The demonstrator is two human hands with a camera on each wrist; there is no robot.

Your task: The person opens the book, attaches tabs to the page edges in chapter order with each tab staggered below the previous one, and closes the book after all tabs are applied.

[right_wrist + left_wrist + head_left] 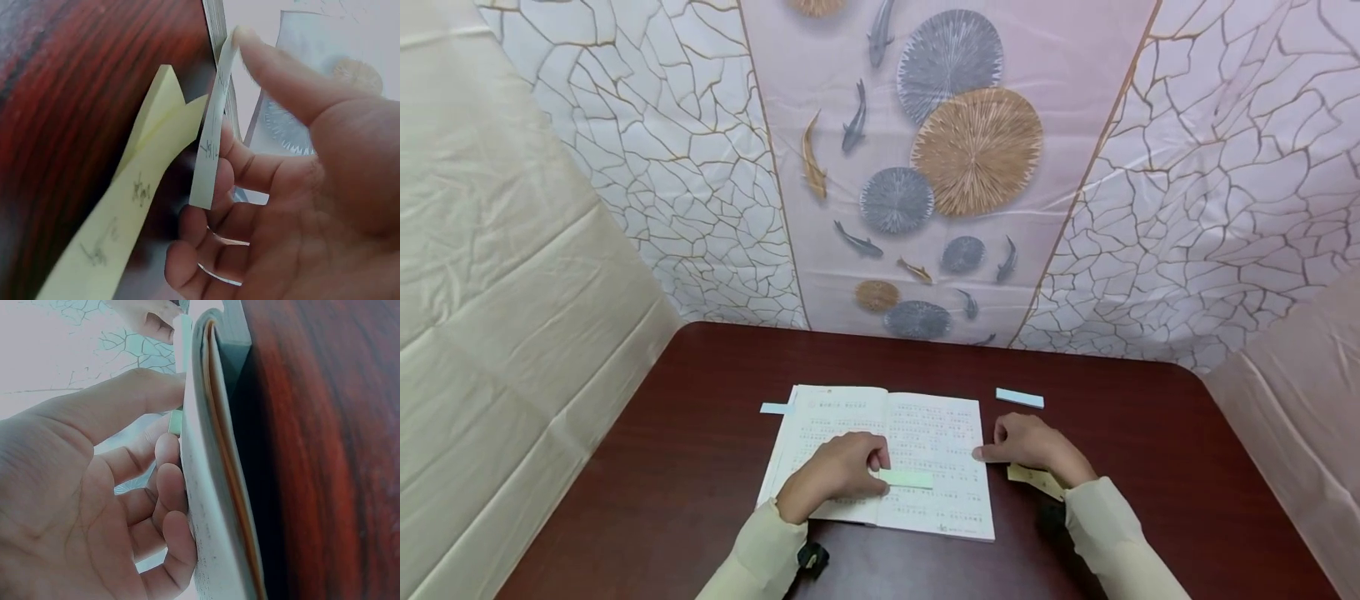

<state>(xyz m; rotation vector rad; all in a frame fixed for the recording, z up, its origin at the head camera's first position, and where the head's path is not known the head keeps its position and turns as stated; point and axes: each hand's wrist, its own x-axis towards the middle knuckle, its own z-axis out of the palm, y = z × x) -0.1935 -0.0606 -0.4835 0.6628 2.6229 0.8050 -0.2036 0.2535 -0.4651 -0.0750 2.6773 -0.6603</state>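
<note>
An open book [936, 521] with printed text lies on the table. Over its middle, my left hand [842, 467] pinches the left end of a pale green sticky-note strip [906, 479] between thumb and fingers, close to the page. At the book's right edge, my right hand [1030, 442] holds a narrow pale sticky-note strip [212, 137] with handwriting; the thumb presses its upper end and curled fingers lie behind it. Whether this strip is stuck to the page, I cannot tell. Beneath the right hand lies a yellow sticky-note pad [165, 87] with a handwritten strip curling off it.
A light blue sticky-note pad [1019, 397] lies beyond the right hand. Another blue strip [775, 408] sticks out from the book's upper left edge. The dark red table [647, 500] meets a patterned cloth wall [715, 217] at the back.
</note>
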